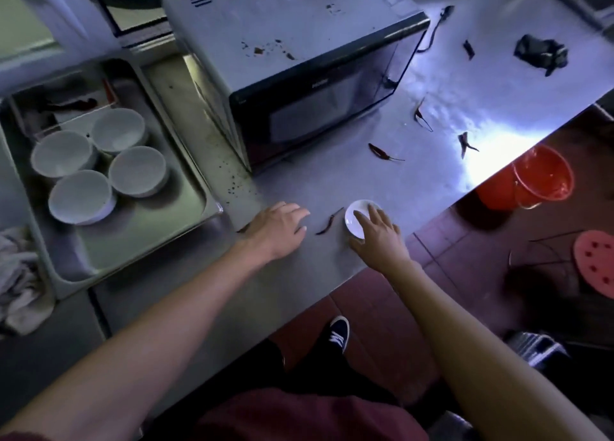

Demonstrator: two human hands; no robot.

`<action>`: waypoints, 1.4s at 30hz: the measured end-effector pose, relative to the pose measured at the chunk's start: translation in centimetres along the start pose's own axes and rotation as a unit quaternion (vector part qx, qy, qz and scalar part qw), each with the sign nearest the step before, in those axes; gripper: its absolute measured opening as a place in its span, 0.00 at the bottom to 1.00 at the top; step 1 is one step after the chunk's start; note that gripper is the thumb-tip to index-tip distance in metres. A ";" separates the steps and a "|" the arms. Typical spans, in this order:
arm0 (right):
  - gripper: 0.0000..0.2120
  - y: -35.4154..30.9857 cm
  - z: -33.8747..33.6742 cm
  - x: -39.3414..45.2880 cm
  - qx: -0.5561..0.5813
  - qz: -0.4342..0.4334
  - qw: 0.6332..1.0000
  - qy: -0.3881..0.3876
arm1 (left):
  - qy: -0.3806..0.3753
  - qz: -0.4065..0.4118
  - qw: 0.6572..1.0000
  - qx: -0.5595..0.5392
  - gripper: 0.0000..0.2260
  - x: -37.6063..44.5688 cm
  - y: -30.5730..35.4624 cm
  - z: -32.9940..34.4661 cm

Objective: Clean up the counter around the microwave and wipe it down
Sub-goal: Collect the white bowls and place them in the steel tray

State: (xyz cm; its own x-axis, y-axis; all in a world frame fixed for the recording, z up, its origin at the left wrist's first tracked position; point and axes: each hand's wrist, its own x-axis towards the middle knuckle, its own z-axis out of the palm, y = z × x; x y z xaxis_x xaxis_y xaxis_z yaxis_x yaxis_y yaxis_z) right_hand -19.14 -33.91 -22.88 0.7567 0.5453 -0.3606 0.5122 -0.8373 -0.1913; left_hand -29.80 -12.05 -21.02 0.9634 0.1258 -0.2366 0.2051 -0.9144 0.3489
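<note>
**Readable text: none confirmed**

One possible marking only. The microwave (295,75) carries a small pale brand mark on the top edge of its dark door, near the middle. The letters are too blurred to read; no word can be made out. No digits or symbols show on the door glass or on the grey top panel, where only stains and vent slots appear. The small white dish (357,223), the bowls (99,165) in the metal tray and the red bucket (541,178) show no legible print, label or number.
</note>
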 end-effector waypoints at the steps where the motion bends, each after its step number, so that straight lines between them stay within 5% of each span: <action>1: 0.32 0.9 0.0 0.0 -0.001 0.000 1.000 -0.004 | -0.006 0.002 1.000 0.004 0.19 0.1 0.9 0.3; 11: 0.43 2.3 0.7 3.6 -0.033 -0.075 0.995 -0.054 | -0.005 -0.062 0.998 0.004 0.17 -2.0 2.4 2.0; 22: 0.34 0.1 0.2 4.7 -0.018 -0.100 0.995 0.002 | 0.020 -0.114 0.993 -0.038 0.17 -3.9 0.2 1.4; 29: 0.35 -10.8 -2.5 5.2 0.008 -0.215 0.974 0.067 | 0.082 -0.139 0.986 -0.046 0.16 -6.8 -4.3 -1.4; 42: 0.36 -35.4 2.4 6.0 -0.020 -0.362 0.932 0.017 | 0.159 -0.311 0.936 -0.041 0.15 -20.6 -20.7 -4.2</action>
State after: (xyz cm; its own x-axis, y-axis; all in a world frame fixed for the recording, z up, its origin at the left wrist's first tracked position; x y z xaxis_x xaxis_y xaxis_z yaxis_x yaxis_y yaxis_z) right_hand -33.66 -1.11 -20.44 0.2191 0.9681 -0.1216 0.9077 -0.2479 -0.3385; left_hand -53.15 5.89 -19.60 0.6527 0.7447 -0.1394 0.7439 -0.5949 0.3045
